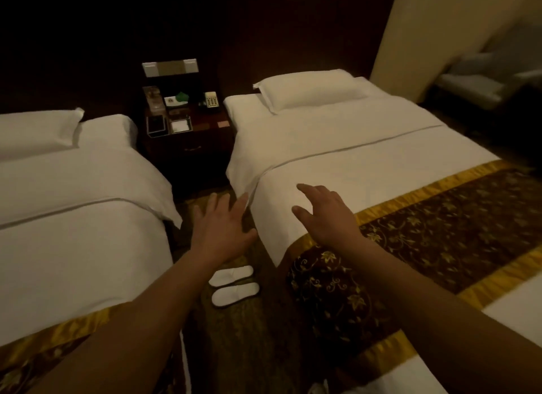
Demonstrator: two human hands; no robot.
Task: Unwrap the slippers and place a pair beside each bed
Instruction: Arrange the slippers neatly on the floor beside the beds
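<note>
A: Are the fingers open?
B: Yes. The left hand (223, 229) and right hand (325, 214) spread them wide and hold nothing (does the right one touch the right bed (337, 147)? I cannot tell).
A: And the slippers (233, 285)?
B: On the floor (264, 349) between the beds. A white thing (318, 389) at the bottom is cut off.

Dim, warm light; dark wall (88, 41) behind, cream wall (454, 27) at far right with a pale, blurred armchair (469, 85) below it. Two white-sheeted beds, left bed (73, 217) and right bed (337, 153), each with a white pillow (311, 90) at the head and a brown-and-gold patterned runner (440, 217) across the foot, stand apart with a strip of dark patterned carpet (234, 349) between. Dark wood nightstand (190, 156) sits between the bed heads against the wall, a pale telephone (211, 100) at its back right corner, small trays (158, 125) along its front edge, a light switch panel (170, 68) on the wall above.
</note>
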